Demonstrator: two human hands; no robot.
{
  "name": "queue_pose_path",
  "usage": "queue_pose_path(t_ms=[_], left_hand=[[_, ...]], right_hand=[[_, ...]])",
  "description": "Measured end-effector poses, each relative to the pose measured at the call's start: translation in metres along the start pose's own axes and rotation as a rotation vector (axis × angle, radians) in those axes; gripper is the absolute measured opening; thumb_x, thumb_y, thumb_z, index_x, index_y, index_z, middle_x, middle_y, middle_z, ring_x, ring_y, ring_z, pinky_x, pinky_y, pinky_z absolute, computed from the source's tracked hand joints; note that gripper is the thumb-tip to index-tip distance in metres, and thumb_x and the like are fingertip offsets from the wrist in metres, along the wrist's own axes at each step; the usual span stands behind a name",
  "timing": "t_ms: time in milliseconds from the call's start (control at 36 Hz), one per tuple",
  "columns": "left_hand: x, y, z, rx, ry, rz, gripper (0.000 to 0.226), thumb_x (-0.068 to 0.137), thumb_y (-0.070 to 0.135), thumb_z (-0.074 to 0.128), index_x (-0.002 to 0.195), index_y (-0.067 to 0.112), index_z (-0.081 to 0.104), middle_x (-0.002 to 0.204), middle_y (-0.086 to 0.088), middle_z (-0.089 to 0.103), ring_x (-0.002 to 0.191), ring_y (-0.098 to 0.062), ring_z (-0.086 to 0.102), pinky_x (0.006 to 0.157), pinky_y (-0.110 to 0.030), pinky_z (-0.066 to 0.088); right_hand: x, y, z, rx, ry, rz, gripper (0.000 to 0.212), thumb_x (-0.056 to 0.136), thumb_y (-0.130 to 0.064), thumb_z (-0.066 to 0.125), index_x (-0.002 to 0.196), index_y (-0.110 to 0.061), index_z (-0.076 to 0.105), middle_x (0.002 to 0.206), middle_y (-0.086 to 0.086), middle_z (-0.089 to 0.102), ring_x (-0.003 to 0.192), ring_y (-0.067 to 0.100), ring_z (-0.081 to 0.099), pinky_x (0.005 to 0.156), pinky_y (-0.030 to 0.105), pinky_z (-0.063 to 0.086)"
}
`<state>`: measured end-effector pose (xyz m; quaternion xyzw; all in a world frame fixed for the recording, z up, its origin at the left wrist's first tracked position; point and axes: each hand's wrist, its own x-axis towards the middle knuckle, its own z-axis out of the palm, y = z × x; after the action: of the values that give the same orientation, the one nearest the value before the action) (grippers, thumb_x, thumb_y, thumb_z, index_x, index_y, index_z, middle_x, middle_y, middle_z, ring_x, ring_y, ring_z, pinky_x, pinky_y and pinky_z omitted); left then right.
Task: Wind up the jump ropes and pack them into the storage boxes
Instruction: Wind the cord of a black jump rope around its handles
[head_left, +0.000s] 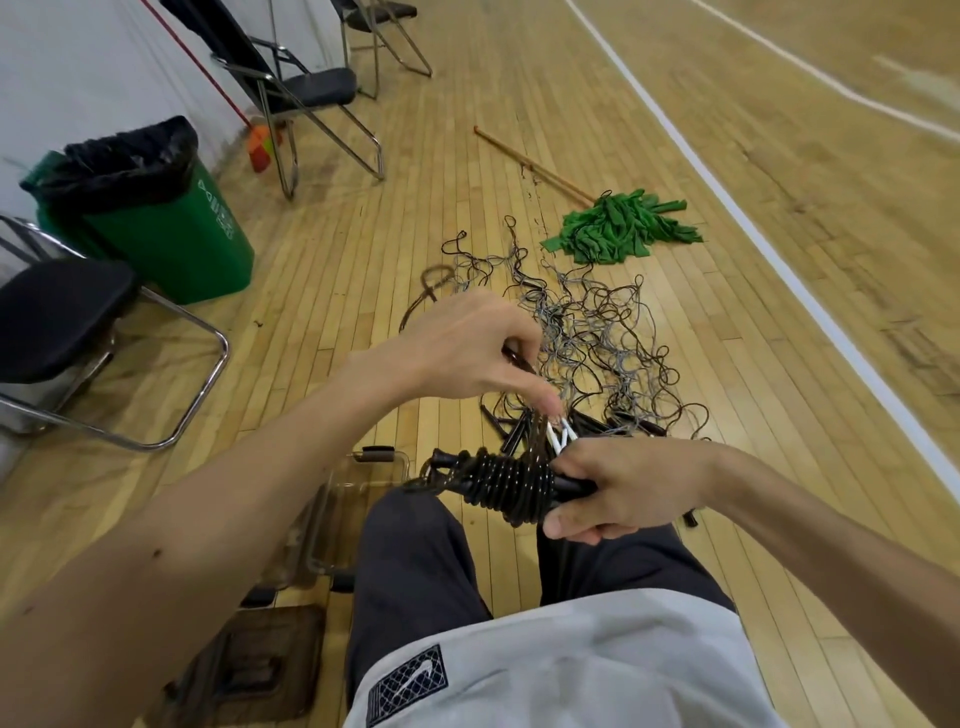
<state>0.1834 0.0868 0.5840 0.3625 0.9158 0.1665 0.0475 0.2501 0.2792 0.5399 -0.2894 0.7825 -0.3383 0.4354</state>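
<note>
A dark jump rope is wound in tight coils round its black handles, held above my lap. My right hand grips the handles at the bundle's right end. My left hand is above it and pinches the rope's free end near two small white tips. A tangle of loose jump ropes with black handles lies on the wooden floor ahead. A clear plastic storage box stands on the floor by my left knee, partly hidden by my leg.
A brown box lid lies on the floor at my lower left. A green bin with a black bag and several folding chairs stand on the left. A green mop lies beyond the ropes.
</note>
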Motion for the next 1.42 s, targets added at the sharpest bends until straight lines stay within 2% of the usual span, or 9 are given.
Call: queue_pose_path(t_ms=[194, 389, 583, 667, 750, 833, 972, 1278, 1417], left_hand=[[0.000, -0.006, 0.012, -0.201, 0.100, -0.056, 0.042, 0.080, 0.046, 0.078, 0.056, 0.022, 0.054, 0.049, 0.014, 0.045, 0.046, 0.000, 0.044, 0.053, -0.009, 0.035], [-0.004, -0.005, 0.025, -0.417, 0.208, -0.109, 0.039, 0.084, 0.040, 0.077, 0.061, 0.010, 0.064, 0.048, 0.009, 0.050, 0.043, -0.002, 0.041, 0.045, -0.012, 0.032], [-0.012, -0.021, 0.051, -0.623, 0.159, -0.270, 0.020, 0.095, 0.018, 0.067, 0.081, 0.032, 0.062, 0.066, 0.016, 0.055, 0.062, 0.005, 0.051, 0.067, -0.020, 0.044], [-0.014, -0.017, 0.054, -0.470, 0.113, -0.369, 0.023, 0.093, 0.002, 0.060, 0.100, 0.024, 0.058, 0.078, 0.014, 0.045, 0.072, 0.003, 0.043, 0.072, -0.007, 0.041], [-0.015, -0.021, 0.064, -0.584, 0.171, -0.396, 0.025, 0.099, 0.018, 0.056, 0.076, 0.010, 0.061, 0.069, -0.010, 0.059, 0.062, -0.028, 0.053, 0.066, -0.040, 0.054], [-0.017, -0.018, 0.064, -0.640, 0.179, -0.376, 0.046, 0.106, 0.028, 0.044, 0.065, 0.013, 0.057, 0.053, -0.001, 0.050, 0.047, -0.020, 0.039, 0.047, -0.031, 0.034], [-0.022, -0.014, 0.056, -0.637, 0.118, -0.379, 0.062, 0.100, 0.054, 0.035, 0.068, 0.009, 0.062, 0.047, 0.007, 0.046, 0.044, -0.014, 0.039, 0.045, -0.021, 0.034], [-0.037, -0.010, 0.047, -0.693, -0.175, -0.456, 0.022, 0.102, 0.030, 0.056, 0.111, 0.012, 0.067, 0.062, 0.001, 0.057, 0.050, -0.011, 0.051, 0.045, -0.021, 0.042], [-0.040, -0.012, 0.040, -0.650, -0.226, -0.528, 0.017, 0.099, 0.019, 0.063, 0.111, 0.008, 0.065, 0.061, 0.002, 0.059, 0.048, -0.008, 0.052, 0.045, -0.021, 0.044]], right_hand=[[-0.003, -0.014, 0.009, 0.070, 0.055, -0.176, 0.037, 0.101, -0.026, 0.061, 0.072, -0.004, 0.054, 0.058, 0.011, 0.051, 0.051, 0.017, 0.044, 0.051, 0.022, 0.036], [-0.001, -0.014, 0.012, 0.239, 0.097, -0.361, 0.042, 0.099, -0.024, 0.060, 0.079, 0.012, 0.050, 0.068, 0.027, 0.051, 0.054, 0.023, 0.044, 0.051, 0.024, 0.037], [0.000, -0.014, 0.006, 0.402, 0.243, -0.516, 0.026, 0.102, -0.012, 0.054, 0.076, -0.008, 0.052, 0.061, 0.006, 0.045, 0.050, 0.023, 0.038, 0.046, 0.033, 0.031], [0.001, -0.008, 0.003, 0.482, 0.342, -0.499, 0.027, 0.101, -0.015, 0.054, 0.080, 0.001, 0.050, 0.063, 0.005, 0.046, 0.050, 0.015, 0.039, 0.047, 0.022, 0.034], [0.005, 0.001, 0.000, 0.580, 0.421, -0.460, 0.032, 0.100, -0.020, 0.057, 0.083, 0.007, 0.049, 0.069, 0.014, 0.043, 0.052, 0.012, 0.039, 0.047, 0.019, 0.034], [0.008, 0.005, -0.003, 0.652, 0.469, -0.408, 0.022, 0.096, -0.022, 0.058, 0.086, -0.003, 0.053, 0.068, 0.005, 0.047, 0.051, 0.011, 0.040, 0.046, 0.018, 0.031], [0.012, 0.012, -0.008, 0.697, 0.539, -0.307, 0.018, 0.097, -0.020, 0.059, 0.083, -0.009, 0.054, 0.066, 0.001, 0.051, 0.050, 0.012, 0.040, 0.044, 0.018, 0.030], [0.028, 0.034, -0.007, 0.676, 0.639, -0.142, 0.022, 0.101, -0.015, 0.060, 0.080, -0.009, 0.056, 0.066, 0.004, 0.052, 0.049, 0.012, 0.043, 0.041, 0.020, 0.031], [0.030, 0.042, -0.006, 0.626, 0.694, -0.068, 0.017, 0.101, -0.014, 0.059, 0.088, -0.004, 0.056, 0.064, 0.002, 0.052, 0.047, 0.013, 0.041, 0.039, 0.020, 0.030]])
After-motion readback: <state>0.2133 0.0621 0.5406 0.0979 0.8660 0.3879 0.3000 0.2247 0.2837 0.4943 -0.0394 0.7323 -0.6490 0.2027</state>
